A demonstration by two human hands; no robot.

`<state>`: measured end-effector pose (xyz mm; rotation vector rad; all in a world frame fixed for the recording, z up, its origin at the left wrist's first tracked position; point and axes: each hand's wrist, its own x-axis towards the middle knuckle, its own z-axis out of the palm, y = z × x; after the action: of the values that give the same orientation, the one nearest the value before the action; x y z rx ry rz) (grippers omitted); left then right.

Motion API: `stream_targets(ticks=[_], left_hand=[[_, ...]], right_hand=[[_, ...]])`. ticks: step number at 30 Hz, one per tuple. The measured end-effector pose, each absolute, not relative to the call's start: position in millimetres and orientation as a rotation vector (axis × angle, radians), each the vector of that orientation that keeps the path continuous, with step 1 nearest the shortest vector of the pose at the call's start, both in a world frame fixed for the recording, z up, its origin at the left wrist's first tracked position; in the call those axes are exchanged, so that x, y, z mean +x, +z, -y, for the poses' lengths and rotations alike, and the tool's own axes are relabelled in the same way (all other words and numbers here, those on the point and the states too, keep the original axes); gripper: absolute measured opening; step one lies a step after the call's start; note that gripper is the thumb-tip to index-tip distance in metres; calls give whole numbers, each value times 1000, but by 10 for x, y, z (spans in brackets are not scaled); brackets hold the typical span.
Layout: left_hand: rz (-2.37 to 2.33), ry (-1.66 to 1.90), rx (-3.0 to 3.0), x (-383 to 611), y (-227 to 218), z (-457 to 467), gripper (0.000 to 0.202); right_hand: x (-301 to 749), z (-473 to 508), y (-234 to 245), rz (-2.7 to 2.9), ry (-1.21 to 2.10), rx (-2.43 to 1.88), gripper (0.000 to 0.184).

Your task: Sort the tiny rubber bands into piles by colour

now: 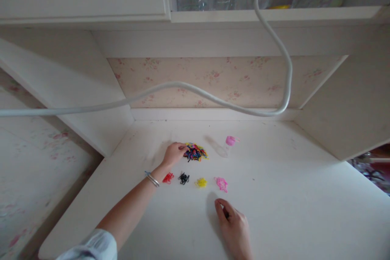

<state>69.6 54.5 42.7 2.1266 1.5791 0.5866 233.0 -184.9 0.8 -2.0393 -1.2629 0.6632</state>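
Note:
My left hand (174,154) reaches to the left edge of a mixed heap of small coloured rubber bands (196,152). Its fingertips are pinched together at the heap, and what is between them is too small to tell. Four sorted clusters lie in a row nearer to me: red bands (168,177), black bands (183,178), yellow bands (201,183) and pink bands (221,184). My right hand (234,225) is just below the pink cluster, apart from it, thumb and curled fingers closed; anything inside is hidden.
A small clear bottle with a pink lid (230,141) stands behind the heap on the white desk (283,195). A white cable (198,91) hangs across the view. Above, a shelf (243,16) holds plastic-wrapped bottles. Side panels (344,105) flank the desk.

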Motion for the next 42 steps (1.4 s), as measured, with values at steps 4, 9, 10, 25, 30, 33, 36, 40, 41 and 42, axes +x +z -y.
stream_targets(ticks=[4,9,10,25,30,33,36,40,41,42], left_hand=[[-1541,678,2068,574,508,-489,30],[-1493,767,2123,317,609,-116,28],[-1488,769,2146,261,602,-11,27],[-1728,635,2200,-182,231,645,26],[-1682,707,2191,-218,254,661,27],[-1638,830,2142,-289,227,754,27],[-1607,910,2045,-404,139,923,27],[-1629,985,1926,-539,8,1139,27],[-1638,1003,1900,-555,-13,1169,27],[-1640,1015,1880,-563,-27,1186,28]], right_hand=[[2332,1850,10,1260,658,-2045,41],[2334,1862,-4,1269,677,-2031,42],[2334,1866,-6,1273,678,-2029,42],[2340,1878,-41,1320,679,-2068,42],[2324,1876,-17,1287,672,-2040,40],[2322,1888,-3,1270,702,-2015,41],[2315,1880,79,1276,749,-2012,44],[2296,1673,343,1480,703,-1968,43],[2297,1568,413,1533,663,-1961,42],[2301,1446,473,1579,631,-1970,41]])
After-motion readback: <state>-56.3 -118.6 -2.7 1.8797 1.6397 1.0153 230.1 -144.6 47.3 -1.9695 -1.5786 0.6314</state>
